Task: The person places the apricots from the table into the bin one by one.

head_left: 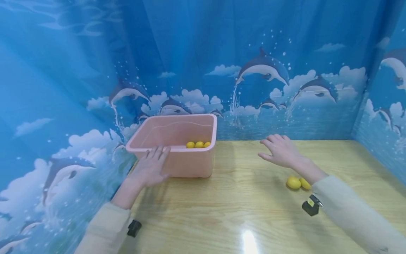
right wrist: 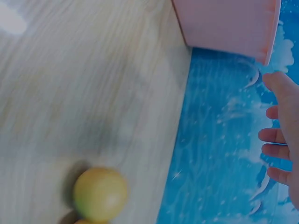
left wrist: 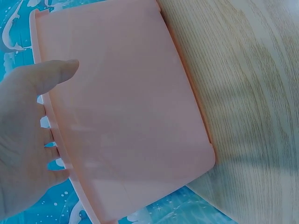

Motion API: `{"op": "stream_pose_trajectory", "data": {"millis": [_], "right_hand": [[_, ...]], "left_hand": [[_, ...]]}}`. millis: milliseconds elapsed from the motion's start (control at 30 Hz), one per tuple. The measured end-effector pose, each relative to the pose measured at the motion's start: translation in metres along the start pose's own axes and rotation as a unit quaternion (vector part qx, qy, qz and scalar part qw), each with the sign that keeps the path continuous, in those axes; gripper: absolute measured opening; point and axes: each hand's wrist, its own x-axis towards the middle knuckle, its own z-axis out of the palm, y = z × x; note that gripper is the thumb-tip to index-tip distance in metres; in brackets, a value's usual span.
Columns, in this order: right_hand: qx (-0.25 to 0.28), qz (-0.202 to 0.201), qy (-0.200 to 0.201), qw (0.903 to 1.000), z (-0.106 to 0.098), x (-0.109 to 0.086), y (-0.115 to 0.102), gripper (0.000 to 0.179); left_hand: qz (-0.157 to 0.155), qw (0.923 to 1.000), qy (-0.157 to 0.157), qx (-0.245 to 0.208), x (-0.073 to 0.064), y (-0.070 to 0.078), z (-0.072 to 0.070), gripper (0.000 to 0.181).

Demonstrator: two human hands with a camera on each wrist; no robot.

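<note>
A pink plastic bin stands at the left of the table, with several lemons visible inside at its right. My left hand is at the bin's near rim, fingers reaching over it. In the left wrist view, the left thumb lies outstretched before the bin's outer wall; whether it touches is unclear. My right hand hovers above the table, right of the bin, fingers loosely extended and holding nothing. Below it, two lemons lie on the table, one partly hidden by the right forearm.
The light wood-grain table meets a blue dolphin-printed curtain at the back and both sides. Each sleeve cuff has a small black device at the wrist.
</note>
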Motion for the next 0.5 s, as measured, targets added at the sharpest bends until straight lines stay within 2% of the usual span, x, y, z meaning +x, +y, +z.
{"op": "stream_pose_trajectory", "data": {"millis": [500], "right_hand": [[0.01,0.028,-0.032,0.999,0.018,-0.052,0.035,0.054]], "left_hand": [[0.003,1.0,0.002,-0.003,-0.001,0.0,-0.001,0.088]]}}
